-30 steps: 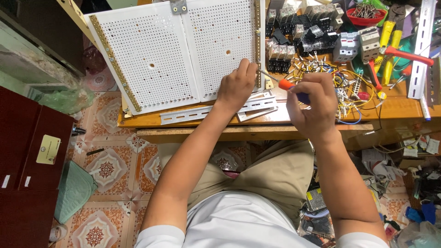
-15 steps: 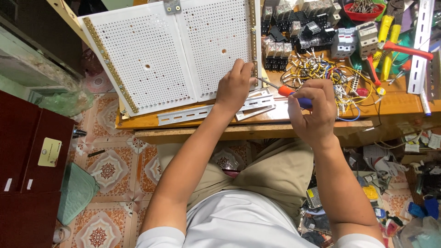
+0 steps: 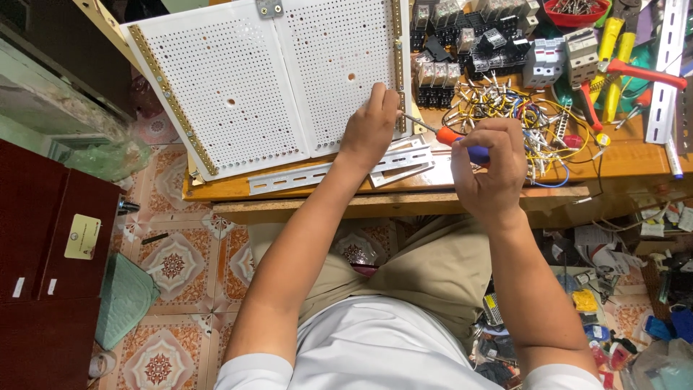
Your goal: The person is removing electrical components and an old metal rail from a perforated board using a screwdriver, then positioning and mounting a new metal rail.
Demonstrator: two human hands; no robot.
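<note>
Both your hands at white panel's right edge: left hand (image 3: 369, 126) fingers curled, pressing panel (image 3: 238, 94); right hand (image 3: 491, 162) fingers closed around screwdriver (image 3: 449, 137), tip at brass strip (image 3: 396, 43).

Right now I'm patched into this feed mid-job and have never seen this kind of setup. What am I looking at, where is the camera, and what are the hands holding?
There is no machine here: a seated person works with two bare hands, and the single camera sits on their head, looking down past their lap to a wooden workbench. The left hand rests on the right edge of a white perforated panel, by a brass strip. The right hand grips a screwdriver with an orange and blue handle, its tip pointing at that edge. Slotted metal rails lie in front of the panel. To the right are a tangle of coloured wires, black relay blocks, white breakers, pliers and a red bowl.
</note>
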